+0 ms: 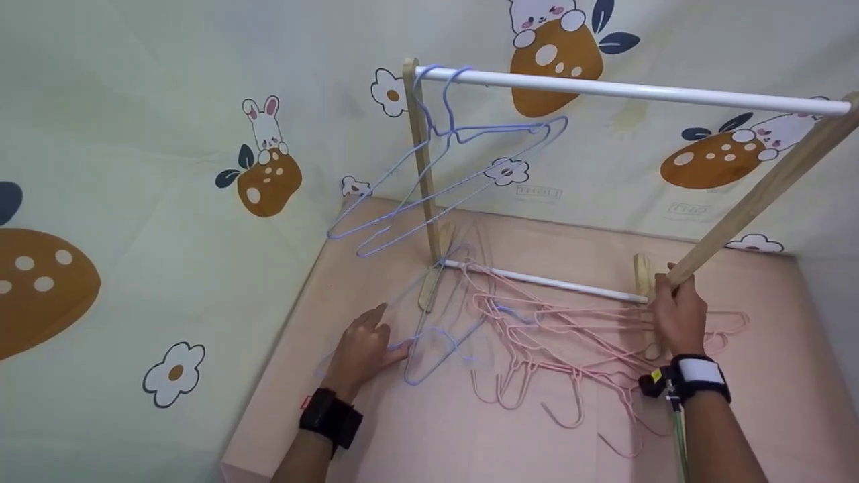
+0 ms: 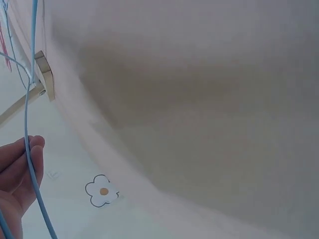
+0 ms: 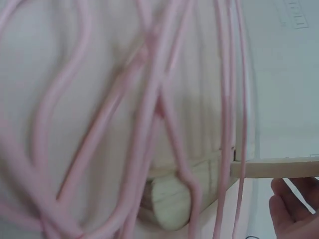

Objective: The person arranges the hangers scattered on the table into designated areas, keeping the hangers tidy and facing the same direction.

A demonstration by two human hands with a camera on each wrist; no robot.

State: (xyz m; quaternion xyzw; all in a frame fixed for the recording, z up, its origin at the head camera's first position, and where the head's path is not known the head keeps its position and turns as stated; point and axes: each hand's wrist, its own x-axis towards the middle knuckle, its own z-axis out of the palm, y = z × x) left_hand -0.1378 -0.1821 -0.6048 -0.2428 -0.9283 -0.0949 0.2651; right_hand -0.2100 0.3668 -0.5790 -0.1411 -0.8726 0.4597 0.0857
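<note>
Pink tabletop (image 1: 523, 446) under it all; wood-and-white rack (image 1: 624, 88) standing on it; heap of pink hangers (image 1: 577, 371) below its low bar; two hung blue hangers (image 1: 448, 127) up top, left end; right hand (image 1: 681, 315) is gripping the right post low down; left hand (image 1: 362, 345) looks relaxed, thumb and index apart, beside loose blue hangers (image 1: 414, 383); only the left wrist cam catches a blue strand (image 2: 27, 109) crossing before those fingertips; right wrist cam shows a rounded wooden foot (image 3: 169, 201) way clearer than head view.

Home-like setting, bunny-print walls (image 1: 168, 235), pink surface (image 1: 416, 436)
</note>
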